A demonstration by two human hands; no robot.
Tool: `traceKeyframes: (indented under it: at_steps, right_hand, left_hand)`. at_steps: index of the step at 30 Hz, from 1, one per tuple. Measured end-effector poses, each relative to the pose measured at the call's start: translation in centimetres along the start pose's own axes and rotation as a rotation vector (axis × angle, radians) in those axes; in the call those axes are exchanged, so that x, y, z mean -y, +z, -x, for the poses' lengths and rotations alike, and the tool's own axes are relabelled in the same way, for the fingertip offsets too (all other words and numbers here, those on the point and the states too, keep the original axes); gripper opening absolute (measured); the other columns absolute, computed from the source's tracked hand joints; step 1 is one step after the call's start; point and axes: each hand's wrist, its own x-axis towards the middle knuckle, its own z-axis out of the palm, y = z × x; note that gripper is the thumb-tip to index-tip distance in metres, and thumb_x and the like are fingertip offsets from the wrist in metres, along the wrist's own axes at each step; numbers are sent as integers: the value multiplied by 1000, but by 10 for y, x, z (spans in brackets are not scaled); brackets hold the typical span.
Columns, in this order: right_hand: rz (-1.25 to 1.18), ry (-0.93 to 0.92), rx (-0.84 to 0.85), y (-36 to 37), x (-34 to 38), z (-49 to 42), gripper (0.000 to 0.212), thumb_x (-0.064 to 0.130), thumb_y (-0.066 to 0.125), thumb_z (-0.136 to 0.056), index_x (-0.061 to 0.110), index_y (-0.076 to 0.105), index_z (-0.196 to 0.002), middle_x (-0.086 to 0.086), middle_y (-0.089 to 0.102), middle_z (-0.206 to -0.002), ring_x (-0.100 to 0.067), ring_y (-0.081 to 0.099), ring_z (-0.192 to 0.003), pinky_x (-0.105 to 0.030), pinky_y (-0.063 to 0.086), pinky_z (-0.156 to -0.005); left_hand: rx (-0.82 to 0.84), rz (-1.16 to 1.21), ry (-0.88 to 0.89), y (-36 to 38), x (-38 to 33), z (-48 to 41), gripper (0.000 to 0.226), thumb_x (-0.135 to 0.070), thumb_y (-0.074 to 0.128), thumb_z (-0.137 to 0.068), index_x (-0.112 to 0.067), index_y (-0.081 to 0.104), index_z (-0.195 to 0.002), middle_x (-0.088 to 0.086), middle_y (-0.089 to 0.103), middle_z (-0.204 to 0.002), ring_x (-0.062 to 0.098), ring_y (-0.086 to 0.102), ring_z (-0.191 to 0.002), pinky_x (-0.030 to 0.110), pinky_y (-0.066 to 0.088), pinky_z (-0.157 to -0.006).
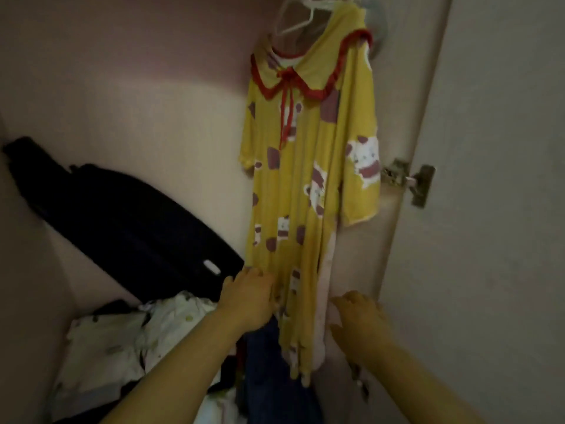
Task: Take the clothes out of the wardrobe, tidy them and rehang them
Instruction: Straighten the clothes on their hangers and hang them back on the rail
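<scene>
A yellow dress with a red-edged collar and a red bow hangs on a white hanger at the top right corner of the wardrobe, close to the right side wall. It falls full length, one short sleeve spread out toward the metal hinge of the open door. The left hand is at the lower left edge of the dress, its fingers curled into the cloth and gripping it, and the fabric is bunched just beside the knuckles. The right hand is at the lower right edge, open with its fingers spread and pointing toward a pale strip that runs down that side of the dress; blur hides whether the fingertips touch it. The hem hangs down between the two forearms. A dark bag leans tilted against the back wall on the left, its lower end near the left hand. In the bottom left corner of the wardrobe lies a crumpled pile of pale, patterned clothes, partly under the left forearm. A blue cloth lies below the dress, between the arms.
</scene>
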Motion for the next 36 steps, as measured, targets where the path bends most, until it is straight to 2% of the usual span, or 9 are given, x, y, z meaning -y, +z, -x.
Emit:
traceKeyframes:
  at_steps: [3,6,8,11,14,19,28,31,36]
  right_hand:
    - [-9,56,29,21,-5,53,43,33,40,-96,26,38,-138,2,40,-141,-16,40,-126,-25,28,-101]
    - [-22,133,34,35,-7,114,41,34,42,-94,25,43,-134,0,44,-138,-17,42,-123,-24,30,-98]
    - [-18,210,51,43,-8,160,46,38,46,-92,26,40,-137,0,42,-138,-19,41,-125,-27,30,-101]
    - [-38,346,72,56,-8,235,51,40,48,-92,28,36,-140,0,40,-140,-22,38,-127,-31,27,-105]
    - [-39,519,84,69,-1,320,52,41,47,-93,28,34,-142,0,41,-140,-23,40,-126,-33,29,-106]
    - [-56,810,151,77,19,475,54,41,48,-94,26,32,-143,0,39,-143,-22,37,-130,-35,29,-110]
    - [-135,1362,95,56,69,720,52,42,48,-94,28,33,-141,1,40,-140,-21,42,-126,-32,36,-104]
    - [-120,1535,35,48,102,804,53,43,46,-94,27,32,-143,0,39,-142,-22,41,-127,-32,34,-105]
    - [-98,1789,-93,42,176,948,52,41,47,-93,27,35,-142,0,40,-141,-22,41,-127,-32,34,-106]
  left_hand:
    - [81,21,49,30,-17,45,45,-41,45,-94,-30,35,-136,0,42,-135,22,41,-120,36,34,-95]
    - [122,41,132,52,-35,86,40,-37,45,-95,-24,41,-132,0,45,-134,19,44,-118,31,36,-92]
    - [156,52,199,63,-51,112,41,-38,47,-94,-23,42,-132,-1,45,-134,21,45,-119,35,39,-95]
    - [190,48,305,80,-79,154,42,-41,47,-93,-23,41,-131,0,46,-132,23,46,-118,36,38,-95]
    - [254,41,424,103,-105,205,52,-43,47,-93,-23,35,-140,1,41,-139,25,41,-125,38,35,-102]
    - [413,19,624,130,-154,310,57,-45,47,-93,-25,29,-143,2,37,-143,26,37,-129,38,32,-105]
    - [517,-2,1161,122,-272,485,52,-40,45,-95,-21,31,-142,3,38,-140,25,37,-127,36,29,-104]
    - [530,-38,1354,117,-314,562,49,-39,47,-94,-22,34,-139,2,40,-139,24,38,-126,35,28,-102]
    - [544,-70,1645,101,-368,714,56,-41,49,-93,-23,29,-142,2,39,-139,26,37,-127,38,27,-106]
